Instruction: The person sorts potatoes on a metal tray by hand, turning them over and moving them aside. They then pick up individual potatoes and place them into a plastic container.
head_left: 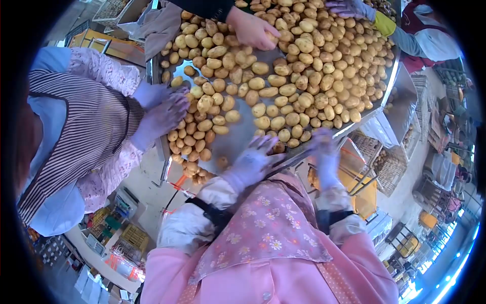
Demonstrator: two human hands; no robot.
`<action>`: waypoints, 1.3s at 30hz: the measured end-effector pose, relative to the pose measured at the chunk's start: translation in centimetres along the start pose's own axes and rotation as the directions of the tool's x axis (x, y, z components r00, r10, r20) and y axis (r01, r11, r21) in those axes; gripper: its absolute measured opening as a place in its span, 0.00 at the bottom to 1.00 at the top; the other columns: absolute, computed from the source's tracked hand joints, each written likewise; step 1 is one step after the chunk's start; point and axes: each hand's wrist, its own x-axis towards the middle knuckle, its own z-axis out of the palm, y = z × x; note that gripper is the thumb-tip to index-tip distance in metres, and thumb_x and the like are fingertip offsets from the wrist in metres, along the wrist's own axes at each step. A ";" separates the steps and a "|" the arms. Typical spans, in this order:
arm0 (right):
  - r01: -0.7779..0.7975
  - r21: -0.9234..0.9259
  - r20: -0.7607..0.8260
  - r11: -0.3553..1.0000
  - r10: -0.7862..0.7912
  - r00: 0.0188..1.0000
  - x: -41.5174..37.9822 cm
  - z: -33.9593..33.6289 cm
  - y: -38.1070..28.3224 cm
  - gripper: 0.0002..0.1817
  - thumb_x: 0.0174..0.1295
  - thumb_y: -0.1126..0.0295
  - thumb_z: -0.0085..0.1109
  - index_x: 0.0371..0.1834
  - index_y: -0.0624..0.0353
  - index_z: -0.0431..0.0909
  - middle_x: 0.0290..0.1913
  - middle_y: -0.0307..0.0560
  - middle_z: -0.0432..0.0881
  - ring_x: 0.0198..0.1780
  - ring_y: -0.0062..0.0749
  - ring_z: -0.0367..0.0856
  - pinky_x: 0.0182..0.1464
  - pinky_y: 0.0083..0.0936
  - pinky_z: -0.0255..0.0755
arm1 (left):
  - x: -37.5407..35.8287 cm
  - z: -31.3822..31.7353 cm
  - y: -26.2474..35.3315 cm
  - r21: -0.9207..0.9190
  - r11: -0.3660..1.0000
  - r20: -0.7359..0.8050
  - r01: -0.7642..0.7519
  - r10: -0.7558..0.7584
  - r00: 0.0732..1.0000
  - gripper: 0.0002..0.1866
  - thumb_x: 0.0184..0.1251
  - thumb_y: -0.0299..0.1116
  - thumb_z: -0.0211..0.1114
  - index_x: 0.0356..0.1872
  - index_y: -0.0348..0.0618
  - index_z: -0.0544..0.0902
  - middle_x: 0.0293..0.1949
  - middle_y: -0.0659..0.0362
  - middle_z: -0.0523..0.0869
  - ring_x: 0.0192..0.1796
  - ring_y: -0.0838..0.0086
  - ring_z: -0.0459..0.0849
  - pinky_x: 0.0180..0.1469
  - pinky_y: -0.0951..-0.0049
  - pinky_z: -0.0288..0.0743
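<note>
My left hand [254, 162], in a pale purple glove, is over the near edge of the metal sorting table [238, 133]. Its fingers are spread, with the tips close to a browner potato [279, 147]. To the right, my right hand [324, 154], gloved alike, hovers at the table's rim near the closest potatoes [293, 143]; motion smears its fingers. A large heap of yellow-brown potatoes [324, 76] covers the far and right side of the table. Another pile of potatoes [192, 134] lies on the left, with a strip of bare metal between.
At the left, a person in a striped apron [76, 126] has gloved hands [164, 109] on the potatoes. A bare hand [253, 29] reaches in from the far side, and a gloved hand [349, 8] from the far right. Crates [392, 172] stand on the floor to the right.
</note>
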 end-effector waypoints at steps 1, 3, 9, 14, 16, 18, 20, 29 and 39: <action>-0.127 -0.369 -0.217 0.921 0.047 0.975 -0.2 -7.8 -0.6 0.08 0.71 0.78 0.58 0.50 0.56 0.80 0.44 0.44 0.82 0.45 0.31 0.83 0.46 0.27 0.80 | -2.4 -0.3 -1.3 -0.013 0.998 0.062 0.060 -0.059 0.996 0.19 0.62 0.32 0.64 0.55 0.53 0.87 0.68 0.47 0.77 0.68 0.48 0.76 0.71 0.46 0.69; -0.294 -0.789 -0.477 0.539 -0.236 0.846 1.5 -15.4 -8.4 0.13 0.70 0.77 0.61 0.56 0.65 0.79 0.54 0.48 0.82 0.53 0.39 0.81 0.57 0.32 0.77 | -7.1 -1.9 -3.4 0.017 0.988 0.119 0.155 -0.156 0.981 0.20 0.62 0.32 0.64 0.56 0.53 0.86 0.68 0.48 0.77 0.69 0.47 0.74 0.73 0.45 0.66; -0.226 -0.778 -0.343 0.586 -0.094 0.935 5.7 -8.9 -10.8 0.30 0.69 0.73 0.62 0.74 0.65 0.66 0.67 0.61 0.78 0.68 0.50 0.76 0.70 0.37 0.69 | -9.2 -4.9 -6.1 0.094 0.950 -0.023 0.297 -0.296 0.955 0.21 0.64 0.33 0.65 0.59 0.53 0.85 0.66 0.50 0.78 0.67 0.49 0.76 0.73 0.48 0.66; -0.008 -0.996 -0.022 -0.091 0.151 0.988 5.6 13.7 1.8 0.38 0.68 0.45 0.58 0.82 0.33 0.61 0.86 0.59 0.51 0.86 0.62 0.43 0.76 0.81 0.35 | -2.0 -2.7 -7.8 0.058 0.889 -0.173 0.454 -0.439 0.882 0.24 0.64 0.36 0.66 0.63 0.54 0.84 0.72 0.48 0.74 0.70 0.48 0.74 0.75 0.49 0.64; 0.343 -0.933 0.303 -0.107 0.278 0.912 4.5 15.8 3.6 0.36 0.70 0.43 0.56 0.81 0.29 0.63 0.85 0.56 0.55 0.85 0.59 0.47 0.79 0.74 0.36 | -3.6 -1.8 -7.2 0.307 0.849 -0.058 0.430 -0.435 0.899 0.29 0.63 0.36 0.69 0.68 0.51 0.80 0.75 0.45 0.70 0.75 0.45 0.69 0.77 0.44 0.61; 0.593 -0.798 0.590 0.107 0.339 0.733 5.2 12.9 2.7 0.34 0.70 0.43 0.56 0.80 0.29 0.66 0.84 0.53 0.57 0.84 0.57 0.50 0.81 0.68 0.39 | -7.0 -3.1 -5.9 0.351 0.843 -0.045 0.408 -0.420 0.906 0.31 0.62 0.34 0.67 0.70 0.56 0.79 0.74 0.46 0.72 0.75 0.47 0.70 0.78 0.50 0.62; 0.726 -0.651 0.737 0.223 0.416 0.533 7.9 9.9 -0.1 0.29 0.71 0.45 0.56 0.76 0.30 0.73 0.83 0.45 0.61 0.82 0.49 0.57 0.82 0.53 0.46 | -10.4 -4.1 -5.1 0.279 0.882 0.067 0.380 -0.412 0.909 0.31 0.63 0.35 0.66 0.71 0.57 0.79 0.72 0.45 0.73 0.74 0.48 0.71 0.76 0.48 0.63; 0.320 -0.939 0.344 0.125 0.315 0.885 15.2 22.6 2.2 0.44 0.70 0.36 0.53 0.85 0.41 0.54 0.82 0.61 0.58 0.85 0.54 0.50 0.78 0.78 0.32 | -9.8 -5.1 -10.3 0.114 0.735 -0.397 0.668 -0.583 0.709 0.23 0.70 0.33 0.63 0.66 0.43 0.81 0.68 0.46 0.77 0.63 0.47 0.81 0.62 0.51 0.77; 0.563 -0.823 0.538 0.075 0.424 0.729 4.7 6.4 -2.1 0.32 0.70 0.53 0.61 0.77 0.42 0.67 0.77 0.49 0.66 0.78 0.53 0.63 0.77 0.55 0.58 | -12.4 -3.0 -9.0 -0.004 0.561 -0.179 0.828 -0.815 0.551 0.27 0.72 0.39 0.63 0.71 0.47 0.74 0.61 0.48 0.81 0.60 0.49 0.83 0.59 0.55 0.80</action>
